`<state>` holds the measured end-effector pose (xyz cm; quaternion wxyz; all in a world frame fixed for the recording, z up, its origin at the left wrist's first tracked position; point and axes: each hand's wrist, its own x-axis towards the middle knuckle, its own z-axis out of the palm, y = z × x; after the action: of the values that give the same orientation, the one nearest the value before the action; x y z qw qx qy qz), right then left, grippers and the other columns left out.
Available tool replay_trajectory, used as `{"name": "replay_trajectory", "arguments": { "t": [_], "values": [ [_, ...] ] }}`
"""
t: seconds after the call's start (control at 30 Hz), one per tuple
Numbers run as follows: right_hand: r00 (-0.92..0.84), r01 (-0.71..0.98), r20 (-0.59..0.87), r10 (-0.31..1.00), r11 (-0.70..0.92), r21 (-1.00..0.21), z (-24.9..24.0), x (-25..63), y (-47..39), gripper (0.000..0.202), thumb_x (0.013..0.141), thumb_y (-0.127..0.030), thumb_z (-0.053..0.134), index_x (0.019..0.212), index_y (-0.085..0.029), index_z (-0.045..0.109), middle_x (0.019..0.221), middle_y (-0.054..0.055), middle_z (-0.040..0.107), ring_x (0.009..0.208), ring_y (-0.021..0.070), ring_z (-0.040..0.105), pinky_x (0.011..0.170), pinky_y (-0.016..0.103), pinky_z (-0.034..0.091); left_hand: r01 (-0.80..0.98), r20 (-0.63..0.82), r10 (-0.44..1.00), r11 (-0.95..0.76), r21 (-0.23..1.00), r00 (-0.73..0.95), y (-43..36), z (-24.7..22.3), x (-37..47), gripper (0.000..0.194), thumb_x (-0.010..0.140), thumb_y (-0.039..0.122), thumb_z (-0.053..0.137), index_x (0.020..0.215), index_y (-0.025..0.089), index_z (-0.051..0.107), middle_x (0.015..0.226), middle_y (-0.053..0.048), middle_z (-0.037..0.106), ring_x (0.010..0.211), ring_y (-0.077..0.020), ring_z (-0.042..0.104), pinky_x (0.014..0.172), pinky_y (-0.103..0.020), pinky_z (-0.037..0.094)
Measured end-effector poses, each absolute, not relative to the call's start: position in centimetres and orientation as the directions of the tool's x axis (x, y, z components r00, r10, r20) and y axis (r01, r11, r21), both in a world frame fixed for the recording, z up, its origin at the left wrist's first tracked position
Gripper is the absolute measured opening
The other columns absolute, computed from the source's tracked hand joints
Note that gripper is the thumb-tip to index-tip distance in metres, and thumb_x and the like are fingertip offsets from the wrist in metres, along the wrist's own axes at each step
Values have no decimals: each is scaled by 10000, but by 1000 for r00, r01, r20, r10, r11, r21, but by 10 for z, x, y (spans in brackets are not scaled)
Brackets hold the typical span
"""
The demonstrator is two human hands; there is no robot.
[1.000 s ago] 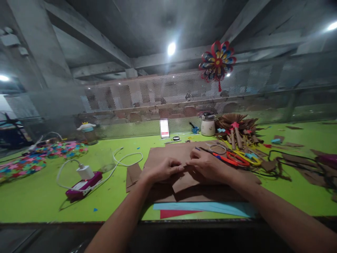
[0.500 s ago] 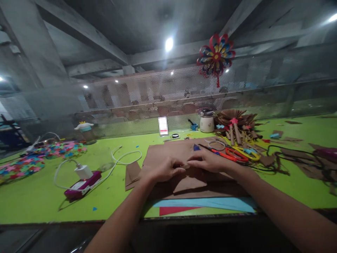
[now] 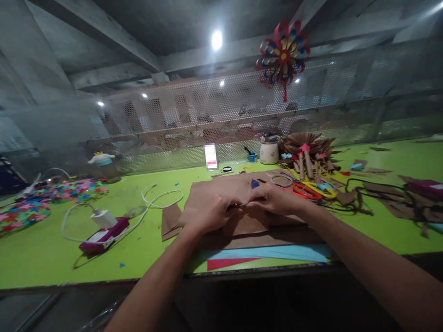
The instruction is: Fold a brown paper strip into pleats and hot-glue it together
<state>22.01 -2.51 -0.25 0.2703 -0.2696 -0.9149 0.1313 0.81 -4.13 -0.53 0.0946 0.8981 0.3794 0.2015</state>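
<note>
My left hand (image 3: 218,213) and my right hand (image 3: 270,199) meet over a stack of brown paper (image 3: 204,191) near the table's front edge. Both have their fingers pinched on the upper edge of a small brown paper piece (image 3: 247,223), which hangs between them toward me. The fingertips of the two hands are close together. Just behind my right hand lies a dark blue object (image 3: 255,184), partly hidden. Light blue paper (image 3: 270,252) and a red paper strip (image 3: 228,263) lie in front of the stack.
Left on the green table (image 3: 145,246) are a purple power strip (image 3: 104,236), a white cable (image 3: 152,205) and colourful paper stars (image 3: 76,190). Orange-handled scissors (image 3: 306,191), a jar (image 3: 269,150) and paper crafts (image 3: 308,159) stand or lie right. A phone (image 3: 211,157) leans behind.
The view has shifted, so the table sits slightly higher and further left. Both hands stay at the small paper piece, their fingertips a little closer together.
</note>
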Motion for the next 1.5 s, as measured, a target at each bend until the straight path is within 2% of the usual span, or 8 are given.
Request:
{"name": "replay_trajectory", "arguments": {
  "t": [0.17, 0.33, 0.47, 0.6, 0.8, 1.03, 1.23, 1.5],
  "values": [
    [-683, 435, 502, 530, 848, -302, -4, 219, -25, 170, 774, -168, 509, 778, -132, 675, 687, 43, 654, 621, 112, 542, 576, 201, 373, 678, 265, 769, -638, 365, 581, -45, 5, 5, 248, 793, 332, 476, 915, 179, 627, 835, -19, 656, 716, -132, 551, 615, -208, 382],
    [-672, 482, 513, 534, 841, -245, -6, 220, -23, 175, 774, -164, 503, 793, -152, 676, 695, 40, 651, 625, 122, 539, 578, 215, 368, 721, 266, 772, -635, 276, 578, -48, 14, 1, 241, 806, 319, 451, 851, 183, 644, 772, -19, 649, 671, -130, 528, 570, -210, 337],
    [-687, 497, 478, 547, 834, -241, -2, 220, -25, 177, 773, -223, 530, 853, -158, 673, 770, 58, 665, 692, 147, 560, 624, 235, 389, 747, 272, 766, -636, 193, 582, -46, 9, 2, 240, 816, 314, 439, 876, 196, 640, 773, -25, 649, 671, -138, 522, 584, -223, 329],
    [-718, 466, 436, 542, 840, -277, -1, 218, -26, 230, 792, -263, 520, 957, -174, 653, 869, 66, 670, 766, 157, 571, 658, 232, 390, 710, 290, 742, -667, 226, 604, -42, 2, 4, 245, 830, 282, 412, 935, 182, 610, 854, -40, 642, 734, -147, 531, 647, -228, 356],
    [-686, 465, 473, 553, 833, -300, -9, 216, -22, 233, 813, -282, 486, 831, -157, 682, 705, 50, 662, 607, 117, 528, 561, 205, 341, 688, 268, 738, -675, 268, 619, -46, 7, 7, 256, 834, 320, 395, 910, 175, 592, 835, -40, 623, 708, -145, 509, 619, -229, 356],
    [-609, 467, 423, 671, 734, -493, -5, 224, -14, 268, 750, -352, 549, 705, -112, 660, 587, 14, 609, 541, 93, 498, 484, 180, 327, 711, 232, 771, -637, 297, 593, -45, 11, 4, 306, 849, 378, 360, 823, 173, 586, 737, -19, 586, 646, -124, 469, 579, -219, 333],
    [-602, 355, 349, 718, 633, -688, -7, 232, -7, 308, 740, -390, 558, 762, -99, 656, 567, 15, 602, 480, 74, 487, 440, 173, 346, 691, 199, 772, -632, 352, 604, -38, 10, -1, 335, 855, 406, 346, 792, 168, 574, 703, 0, 570, 615, -110, 465, 557, -213, 319],
    [-528, 193, 366, 766, 528, -827, -12, 233, 0, 312, 677, -397, 631, 695, -86, 631, 499, -1, 552, 414, 61, 445, 403, 183, 354, 713, 284, 766, -641, 282, 576, -35, 5, -2, 342, 866, 403, 317, 812, 172, 565, 739, -18, 570, 638, -123, 446, 580, -229, 314]
  ]
}}
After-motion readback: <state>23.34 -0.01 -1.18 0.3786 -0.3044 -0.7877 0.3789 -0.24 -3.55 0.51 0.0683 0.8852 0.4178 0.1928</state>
